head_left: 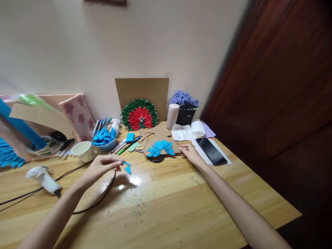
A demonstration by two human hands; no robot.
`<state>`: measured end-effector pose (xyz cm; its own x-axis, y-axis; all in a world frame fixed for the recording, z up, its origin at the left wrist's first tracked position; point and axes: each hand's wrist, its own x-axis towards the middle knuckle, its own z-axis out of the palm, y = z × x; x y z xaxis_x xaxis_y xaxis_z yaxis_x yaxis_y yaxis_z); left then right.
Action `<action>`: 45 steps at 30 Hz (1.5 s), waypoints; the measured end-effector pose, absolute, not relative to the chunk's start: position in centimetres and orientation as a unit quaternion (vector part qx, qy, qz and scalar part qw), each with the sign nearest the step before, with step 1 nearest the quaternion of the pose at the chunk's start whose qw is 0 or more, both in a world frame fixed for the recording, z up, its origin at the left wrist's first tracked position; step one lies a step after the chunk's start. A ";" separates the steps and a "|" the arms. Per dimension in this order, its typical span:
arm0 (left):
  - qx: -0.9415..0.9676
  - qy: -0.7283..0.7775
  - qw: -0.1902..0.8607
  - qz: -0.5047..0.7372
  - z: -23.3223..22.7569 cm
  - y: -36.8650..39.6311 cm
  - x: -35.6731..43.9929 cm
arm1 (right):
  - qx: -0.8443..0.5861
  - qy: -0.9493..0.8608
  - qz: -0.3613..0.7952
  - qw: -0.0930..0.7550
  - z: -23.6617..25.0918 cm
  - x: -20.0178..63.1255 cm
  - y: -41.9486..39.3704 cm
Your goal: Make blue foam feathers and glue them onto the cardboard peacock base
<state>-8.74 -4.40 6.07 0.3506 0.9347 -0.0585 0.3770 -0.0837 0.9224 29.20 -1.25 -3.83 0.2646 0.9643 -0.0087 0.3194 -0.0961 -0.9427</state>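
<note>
My left hand [105,166] is raised over the table, thumb and fingers pinched on small blue folded pieces [127,169] that hang from the fingertips. Further right, my right hand [190,154] has its fingers closed at the right edge of a brown cardboard piece [174,141]. A half-ring of blue petals [160,148] is fixed on that cardboard. Its front edge rests over a round black object [156,158], mostly covered. A bowl of blue folded pieces [104,137] stands beyond my left hand.
A white glue gun [43,180] with a black cord lies at left, near a white cup [83,151]. Pens [121,147] are in the middle. Behind stands a green and red peacock fan [140,116] on cardboard. A phone [211,151] lies at right, near a pale cylinder [172,117].
</note>
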 end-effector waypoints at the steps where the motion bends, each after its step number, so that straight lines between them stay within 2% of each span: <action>1: 0.675 0.472 0.478 0.305 6.3 -3.7 -6.8 | -0.639 -0.491 0.369 0.463 -4.0 28.9 -1.3; 5: 0.671 0.414 0.514 0.338 6.7 -1.9 -0.6 | -0.587 -0.491 0.413 0.493 -3.2 29.0 -1.5; 9: 0.686 0.361 0.532 0.341 7.0 -1.7 2.1 | -0.545 -0.506 0.432 0.511 -1.4 30.0 -2.2; 13: 0.683 0.352 0.542 0.340 7.2 -1.9 2.3 | -0.512 -0.546 0.441 0.495 -0.4 29.5 -2.9; 18: 0.685 0.373 0.553 0.292 6.3 -1.9 2.8 | -0.486 -0.607 0.472 0.415 -1.0 27.4 -3.4; 22: 0.706 0.389 0.539 0.243 4.4 -1.4 3.3 | -0.467 -0.661 0.448 0.380 -1.4 25.6 -4.0; 29: 0.775 0.373 0.478 0.176 2.6 -0.9 3.3 | -0.451 -0.692 0.418 0.379 -1.7 24.0 -4.6; 45: 0.743 0.360 0.531 0.191 1.5 -1.1 4.1 | -0.454 -0.683 0.425 0.384 -2.1 23.8 -4.6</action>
